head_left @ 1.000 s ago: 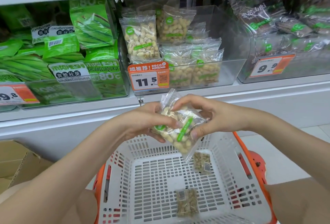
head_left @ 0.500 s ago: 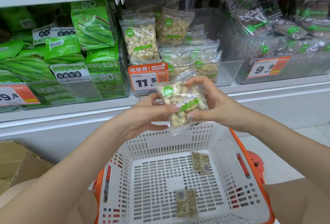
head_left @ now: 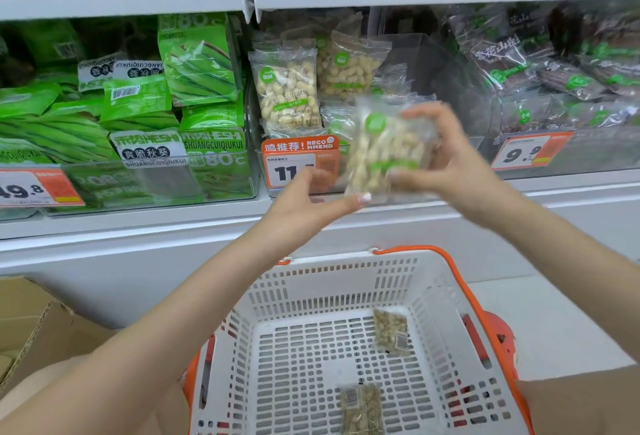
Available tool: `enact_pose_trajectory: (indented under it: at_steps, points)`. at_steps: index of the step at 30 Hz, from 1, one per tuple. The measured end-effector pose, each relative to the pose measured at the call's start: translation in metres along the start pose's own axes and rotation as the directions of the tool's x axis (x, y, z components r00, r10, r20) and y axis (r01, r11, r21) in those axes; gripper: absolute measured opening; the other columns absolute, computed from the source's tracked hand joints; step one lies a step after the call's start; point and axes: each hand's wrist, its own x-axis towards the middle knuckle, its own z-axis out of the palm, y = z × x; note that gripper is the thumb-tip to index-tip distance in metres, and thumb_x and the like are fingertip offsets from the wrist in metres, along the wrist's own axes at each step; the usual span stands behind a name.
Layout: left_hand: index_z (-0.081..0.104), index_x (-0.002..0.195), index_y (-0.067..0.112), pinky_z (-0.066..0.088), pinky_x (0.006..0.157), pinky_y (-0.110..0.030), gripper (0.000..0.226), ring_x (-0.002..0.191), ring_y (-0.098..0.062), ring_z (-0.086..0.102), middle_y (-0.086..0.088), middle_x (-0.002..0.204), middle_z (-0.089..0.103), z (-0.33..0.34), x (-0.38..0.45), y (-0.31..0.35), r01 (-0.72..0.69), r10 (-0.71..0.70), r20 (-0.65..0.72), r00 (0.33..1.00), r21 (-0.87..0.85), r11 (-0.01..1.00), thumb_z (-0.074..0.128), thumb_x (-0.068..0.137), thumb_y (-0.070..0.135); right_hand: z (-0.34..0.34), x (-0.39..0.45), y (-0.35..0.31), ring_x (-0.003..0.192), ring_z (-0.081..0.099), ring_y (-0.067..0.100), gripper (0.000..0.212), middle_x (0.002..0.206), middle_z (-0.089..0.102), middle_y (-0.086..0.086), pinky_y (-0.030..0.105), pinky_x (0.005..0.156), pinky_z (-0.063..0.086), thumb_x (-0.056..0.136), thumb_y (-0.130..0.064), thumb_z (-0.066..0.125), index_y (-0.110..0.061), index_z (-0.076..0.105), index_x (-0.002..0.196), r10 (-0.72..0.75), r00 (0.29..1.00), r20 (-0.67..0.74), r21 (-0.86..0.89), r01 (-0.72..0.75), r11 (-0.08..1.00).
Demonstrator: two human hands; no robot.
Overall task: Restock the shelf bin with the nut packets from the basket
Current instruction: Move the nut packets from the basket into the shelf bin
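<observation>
Change: since the earlier frame I have carried the nut packet (head_left: 388, 152) up and away from the basket (head_left: 346, 275); it is now level with the front of the shelf bin (head_left: 450, 95).
Right hand (head_left: 446, 160): fingers curled round the packet's right edge, thumb low and fingers on top, holding it upright with its face toward me, I judge so that it stands like the packets already racked.
Left hand (head_left: 311, 197): fingers extended, fingertips at the packet's lower left corner; through the blur I cannot tell whether they pinch or only steady it.
Nut packet: in the air just before the orange price tag (head_left: 298, 154), not yet inside the bin.
Shelf bin: clear-walled, peanut packets standing at its left, room open on its right.
Basket: two small packets (head_left: 391, 330) (head_left: 362, 408) lie flat on its floor, well apart.
Neighbours: green okra packs (head_left: 197, 63) in the bin to the left.
</observation>
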Motion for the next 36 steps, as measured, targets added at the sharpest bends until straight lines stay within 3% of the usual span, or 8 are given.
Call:
enact_pose_trajectory:
  at_steps: [5,7,10,13,17,26,30,36]
  points:
    - [0.048,0.109,0.021,0.038,0.088,-0.024,0.048,0.112,-0.013,0.049,0.006,0.113,0.047,-0.013,0.013,-0.005,-0.059,0.097,-0.160,0.982,0.227,0.972,0.076,0.074,0.042,-0.036,0.077,-0.012,0.095,0.065,0.012,0.060,0.130,0.052,0.020,0.026,0.072,0.057,0.075,0.000,0.077,-0.033,0.042,0.112,-0.149,0.979,-0.137,-0.255,0.111,0.960]
    - [0.048,0.107,0.022,0.036,0.085,-0.022,0.046,0.111,-0.013,0.049,0.006,0.111,0.046,-0.014,0.017,-0.007,-0.056,0.098,-0.164,0.982,0.239,0.969,0.076,0.075,0.040,-0.039,0.107,-0.005,0.089,0.061,0.001,0.059,0.127,0.052,0.012,0.022,0.070,0.054,0.075,-0.005,0.078,-0.035,0.043,0.112,-0.165,0.977,-0.136,-0.313,0.115,0.943]
    - [0.047,0.105,0.023,0.036,0.083,-0.022,0.045,0.108,-0.012,0.048,0.006,0.110,0.046,-0.013,0.022,-0.007,-0.056,0.102,-0.170,0.980,0.256,0.965,0.076,0.075,0.039,-0.036,0.139,0.009,0.096,0.062,0.004,0.060,0.122,0.053,-0.003,0.031,0.077,0.056,0.073,-0.009,0.080,-0.035,0.046,0.115,-0.114,0.991,-0.075,-0.331,0.083,0.940]
    - [0.048,0.103,0.023,0.037,0.086,-0.021,0.044,0.108,-0.011,0.048,0.005,0.113,0.049,-0.013,0.026,-0.007,-0.065,0.106,-0.176,0.979,0.222,0.973,0.077,0.073,0.038,-0.031,0.159,0.018,0.080,0.060,-0.004,0.061,0.111,0.053,-0.008,0.020,0.067,0.053,0.076,-0.003,0.077,-0.026,0.043,0.122,-0.058,0.998,0.004,-0.355,0.056,0.933]
    - [0.050,0.107,0.023,0.037,0.087,-0.021,0.047,0.108,-0.011,0.047,0.004,0.114,0.047,-0.014,0.028,-0.007,-0.048,0.088,-0.177,0.980,0.219,0.975,0.077,0.073,0.038,-0.025,0.171,0.026,0.112,0.055,0.011,0.069,0.123,0.049,-0.007,0.024,0.096,0.047,0.074,-0.017,0.081,-0.024,0.039,0.129,-0.087,0.996,0.007,-0.455,0.080,0.887]
    - [0.048,0.106,0.024,0.034,0.084,-0.020,0.046,0.108,-0.011,0.046,0.003,0.118,0.045,-0.015,0.025,-0.006,-0.050,0.086,-0.153,0.985,0.224,0.973,0.077,0.074,0.039,-0.026,0.163,0.031,0.130,0.032,0.015,0.068,0.138,0.035,-0.014,0.032,0.107,0.033,0.079,-0.023,0.077,-0.041,0.034,0.128,-0.091,0.992,0.089,-0.577,0.126,0.807]
    - [0.047,0.104,0.026,0.035,0.084,-0.021,0.045,0.107,-0.010,0.047,0.003,0.118,0.046,-0.016,0.025,-0.008,-0.057,0.095,-0.153,0.984,0.234,0.971,0.077,0.073,0.038,-0.027,0.155,0.032,0.125,0.039,0.013,0.073,0.139,0.036,-0.018,0.031,0.107,0.034,0.078,-0.022,0.078,-0.044,0.034,0.132,-0.136,0.987,0.080,-0.592,0.157,0.790]
    - [0.048,0.107,0.022,0.039,0.093,-0.026,0.048,0.108,-0.014,0.047,0.001,0.117,0.045,-0.018,0.022,-0.011,-0.058,0.109,-0.169,0.980,0.282,0.958,0.077,0.072,0.039,-0.032,0.155,0.030,0.088,0.047,-0.013,0.074,0.120,0.044,-0.030,0.023,0.089,0.048,0.075,-0.014,0.080,-0.041,0.041,0.131,-0.118,0.993,0.007,-0.565,0.101,0.819]
